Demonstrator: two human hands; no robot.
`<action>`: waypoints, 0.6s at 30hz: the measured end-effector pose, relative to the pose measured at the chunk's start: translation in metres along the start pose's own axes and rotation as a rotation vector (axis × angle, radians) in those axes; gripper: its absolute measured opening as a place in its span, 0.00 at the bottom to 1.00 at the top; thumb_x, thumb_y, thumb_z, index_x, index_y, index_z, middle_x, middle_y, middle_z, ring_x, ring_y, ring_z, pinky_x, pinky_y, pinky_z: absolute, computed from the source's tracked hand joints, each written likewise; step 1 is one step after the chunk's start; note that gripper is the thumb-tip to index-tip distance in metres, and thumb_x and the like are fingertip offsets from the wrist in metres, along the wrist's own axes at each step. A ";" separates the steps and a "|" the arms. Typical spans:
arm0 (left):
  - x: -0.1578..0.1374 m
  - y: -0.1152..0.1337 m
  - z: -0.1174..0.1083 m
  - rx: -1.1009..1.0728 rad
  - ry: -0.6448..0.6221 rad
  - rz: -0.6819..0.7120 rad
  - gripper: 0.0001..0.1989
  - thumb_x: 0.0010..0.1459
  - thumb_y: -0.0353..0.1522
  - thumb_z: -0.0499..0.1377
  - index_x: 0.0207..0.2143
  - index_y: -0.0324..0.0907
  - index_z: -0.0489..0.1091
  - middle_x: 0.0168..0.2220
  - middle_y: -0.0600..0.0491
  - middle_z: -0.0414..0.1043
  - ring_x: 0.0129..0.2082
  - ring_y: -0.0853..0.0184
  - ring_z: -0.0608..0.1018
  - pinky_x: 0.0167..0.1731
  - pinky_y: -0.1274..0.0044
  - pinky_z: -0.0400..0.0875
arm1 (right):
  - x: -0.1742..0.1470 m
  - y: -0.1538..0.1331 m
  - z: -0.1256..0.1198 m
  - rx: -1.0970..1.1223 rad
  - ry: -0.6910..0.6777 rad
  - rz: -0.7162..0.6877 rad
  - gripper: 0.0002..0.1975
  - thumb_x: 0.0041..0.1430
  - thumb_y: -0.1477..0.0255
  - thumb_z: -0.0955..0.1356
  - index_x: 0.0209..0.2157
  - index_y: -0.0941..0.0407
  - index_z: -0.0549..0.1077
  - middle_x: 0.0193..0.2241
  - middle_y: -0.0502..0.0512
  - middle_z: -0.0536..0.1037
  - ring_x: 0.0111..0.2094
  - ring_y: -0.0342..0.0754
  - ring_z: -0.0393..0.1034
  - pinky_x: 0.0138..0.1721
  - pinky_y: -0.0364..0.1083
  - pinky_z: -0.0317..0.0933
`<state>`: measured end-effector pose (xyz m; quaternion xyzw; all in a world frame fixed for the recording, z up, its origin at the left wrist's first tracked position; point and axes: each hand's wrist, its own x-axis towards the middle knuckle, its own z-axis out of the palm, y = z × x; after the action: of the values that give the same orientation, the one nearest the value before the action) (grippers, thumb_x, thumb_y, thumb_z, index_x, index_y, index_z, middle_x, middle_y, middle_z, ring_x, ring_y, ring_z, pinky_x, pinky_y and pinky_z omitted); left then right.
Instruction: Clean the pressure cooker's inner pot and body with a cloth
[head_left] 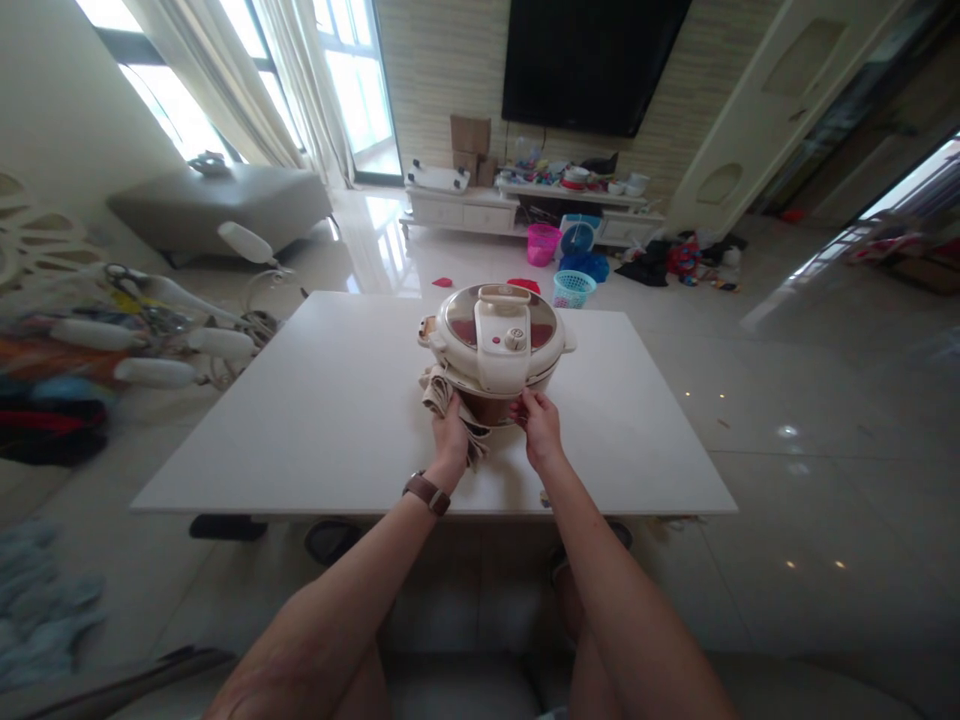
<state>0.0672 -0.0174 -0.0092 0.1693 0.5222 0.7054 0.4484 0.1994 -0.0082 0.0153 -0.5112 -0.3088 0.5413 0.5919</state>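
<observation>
A cream electric pressure cooker (504,345) with a shiny lid, a top handle and a front knob stands on the white table (330,400). My left hand (450,435) is closed on a crumpled beige striped cloth (439,388), held against the cooker's lower front left side. Part of the cloth hangs below my fingers. My right hand (538,425) touches the front right of the cooker, just under the lid's rim, with its fingers curled in. The fingertips of that hand are partly hidden against the body. A brown-strapped watch (427,492) is on my left wrist.
A tiny object (545,498) lies at the table's near edge. Beyond the table are a teal basket (574,288), a pink bin (543,244) and a cluttered low cabinet (480,215). A lamp with white shades (221,343) stands at the left.
</observation>
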 end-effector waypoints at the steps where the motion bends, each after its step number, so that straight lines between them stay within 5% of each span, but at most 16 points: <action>1: 0.000 0.000 0.000 0.005 0.005 0.001 0.20 0.67 0.36 0.63 0.59 0.40 0.76 0.63 0.46 0.77 0.65 0.56 0.77 0.67 0.64 0.69 | 0.000 0.000 0.000 -0.004 -0.006 -0.001 0.25 0.49 0.47 0.77 0.25 0.53 0.70 0.21 0.48 0.76 0.22 0.43 0.69 0.26 0.42 0.61; 18: 0.003 -0.003 -0.003 -0.007 -0.016 0.002 0.22 0.66 0.37 0.64 0.60 0.41 0.76 0.64 0.45 0.76 0.67 0.56 0.75 0.69 0.63 0.67 | -0.002 0.005 0.005 0.000 0.025 -0.021 0.26 0.52 0.45 0.74 0.25 0.52 0.68 0.20 0.47 0.75 0.22 0.43 0.69 0.26 0.42 0.63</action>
<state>0.0652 -0.0168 -0.0138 0.1738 0.5160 0.7063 0.4524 0.1922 -0.0097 0.0123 -0.5147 -0.3067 0.5287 0.6012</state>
